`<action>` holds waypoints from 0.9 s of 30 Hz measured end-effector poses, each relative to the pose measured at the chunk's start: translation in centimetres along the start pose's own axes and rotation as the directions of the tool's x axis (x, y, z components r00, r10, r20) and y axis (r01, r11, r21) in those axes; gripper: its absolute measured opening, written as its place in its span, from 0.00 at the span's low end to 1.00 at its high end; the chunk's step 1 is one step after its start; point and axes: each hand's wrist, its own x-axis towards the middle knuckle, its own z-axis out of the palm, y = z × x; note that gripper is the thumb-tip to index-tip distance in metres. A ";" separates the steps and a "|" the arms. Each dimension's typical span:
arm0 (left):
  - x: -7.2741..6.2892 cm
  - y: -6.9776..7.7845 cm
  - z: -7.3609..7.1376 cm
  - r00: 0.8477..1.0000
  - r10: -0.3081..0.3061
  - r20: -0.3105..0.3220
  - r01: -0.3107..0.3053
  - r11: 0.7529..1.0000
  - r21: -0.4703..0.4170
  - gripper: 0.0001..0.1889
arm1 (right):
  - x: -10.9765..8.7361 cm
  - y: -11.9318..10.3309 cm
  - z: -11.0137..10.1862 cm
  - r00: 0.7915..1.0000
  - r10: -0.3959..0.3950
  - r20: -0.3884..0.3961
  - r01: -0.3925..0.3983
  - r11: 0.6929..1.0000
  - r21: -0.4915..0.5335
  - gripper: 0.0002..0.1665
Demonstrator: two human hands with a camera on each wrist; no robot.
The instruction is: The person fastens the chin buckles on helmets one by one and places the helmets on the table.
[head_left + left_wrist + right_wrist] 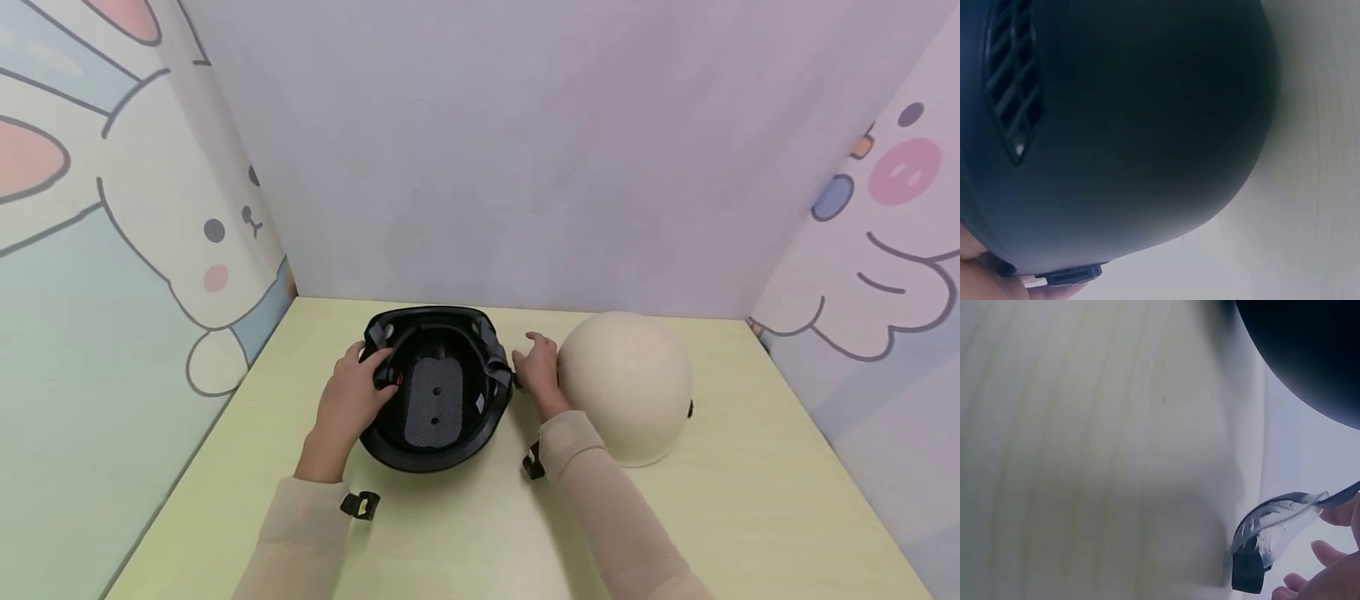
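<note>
A black helmet (435, 400) lies upside down on the table, its padded lining facing up. My left hand (352, 400) grips its left rim, the thumb over the inner edge; fingers show beside a small dark clip (1072, 275) in the left wrist view. Between this helmet and a cream helmet (626, 383), which rests dome up, is my right hand (538, 367) with thumb and forefinger apart. In the right wrist view that hand is at a dark strap (1341, 495) with a clear plastic chin piece (1282, 519); the fingers look loose near it.
The pale yellow table (450, 533) runs back to a plain lilac wall (510, 167). Side walls carry cartoon animals, a rabbit (180, 208) on the left and a pink-nosed figure (900, 175) on the right. Black wrist mounts (534, 462) stick out beside the sleeves.
</note>
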 end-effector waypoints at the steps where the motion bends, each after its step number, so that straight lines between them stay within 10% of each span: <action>1: 0.0 0.0 0.0 1.000 0.000 0.000 0.000 1.000 0.001 0.30 | 0.1 0.1 0.1 1.000 -0.002 -0.003 0.003 1.000 0.014 0.30; 27: -0.4 -0.4 0.1 1.000 0.011 -0.013 -0.011 1.000 -0.011 0.28 | -0.3 1.3 1.7 0.999 0.043 -0.029 -0.042 0.998 0.046 0.22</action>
